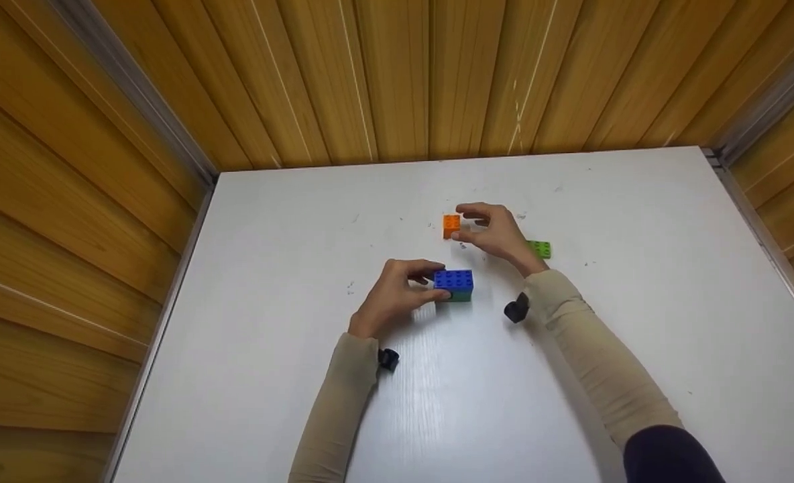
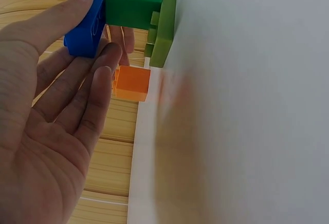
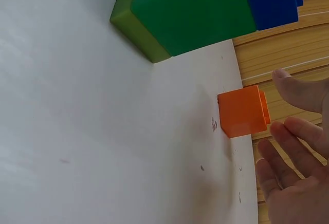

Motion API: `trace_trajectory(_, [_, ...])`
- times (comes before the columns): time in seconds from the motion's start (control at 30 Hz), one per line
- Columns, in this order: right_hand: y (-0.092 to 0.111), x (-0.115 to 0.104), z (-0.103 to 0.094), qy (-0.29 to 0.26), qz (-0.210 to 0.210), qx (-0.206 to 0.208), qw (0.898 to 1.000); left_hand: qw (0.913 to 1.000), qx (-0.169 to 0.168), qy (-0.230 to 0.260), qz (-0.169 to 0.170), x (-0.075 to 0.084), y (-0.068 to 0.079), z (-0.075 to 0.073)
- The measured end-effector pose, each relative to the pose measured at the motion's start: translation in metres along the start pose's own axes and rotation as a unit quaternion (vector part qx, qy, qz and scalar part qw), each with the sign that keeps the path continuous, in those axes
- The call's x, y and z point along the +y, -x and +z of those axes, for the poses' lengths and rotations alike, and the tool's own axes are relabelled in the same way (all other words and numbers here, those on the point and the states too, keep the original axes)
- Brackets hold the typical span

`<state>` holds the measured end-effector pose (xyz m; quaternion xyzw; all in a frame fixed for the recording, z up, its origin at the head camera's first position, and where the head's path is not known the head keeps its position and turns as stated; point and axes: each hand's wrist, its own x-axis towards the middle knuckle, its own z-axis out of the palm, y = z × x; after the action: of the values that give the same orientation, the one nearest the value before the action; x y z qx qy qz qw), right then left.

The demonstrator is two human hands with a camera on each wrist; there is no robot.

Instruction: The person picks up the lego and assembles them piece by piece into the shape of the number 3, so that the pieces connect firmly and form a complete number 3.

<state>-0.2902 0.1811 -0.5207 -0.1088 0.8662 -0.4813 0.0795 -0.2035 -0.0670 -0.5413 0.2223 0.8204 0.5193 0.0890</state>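
Observation:
A blue brick (image 1: 453,279) sits on top of a green brick (image 1: 462,296) in the middle of the table. My left hand (image 1: 397,290) pinches the blue brick from the left, thumb on the near side and fingers behind. Under the green brick, an olive-green flat piece (image 3: 139,34) shows in the right wrist view. My right hand (image 1: 497,231) is at an orange brick (image 1: 450,227) farther back, thumb and fingers spread and curving toward its right side. In the right wrist view its fingertips (image 3: 277,129) are right by the orange brick's studded top.
A light green studded piece (image 1: 540,249) lies on the white table (image 1: 290,228) beside the right wrist, partly hidden by it. Wood-patterned panels (image 1: 430,80) stand along the table's back and sides. A small black device (image 1: 516,308) hangs at each wrist.

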Motion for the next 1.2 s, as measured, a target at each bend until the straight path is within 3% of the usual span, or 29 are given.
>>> trace_trajectory(0.43, [-0.013,0.011,0.012,-0.019,0.025,0.009,0.999,0.9998,0.001,-0.016,-0.012,0.0,0.0,0.001])
trace_trajectory(1.0, [-0.014,0.014,0.018,-0.032,0.062,0.026,0.997,0.9998,-0.001,-0.017,0.006,-0.002,-0.001,0.002])
trace_trajectory(1.2, [-0.014,0.013,0.017,-0.03,0.072,0.026,0.997,0.9998,-0.003,-0.02,-0.002,-0.002,-0.001,0.002])
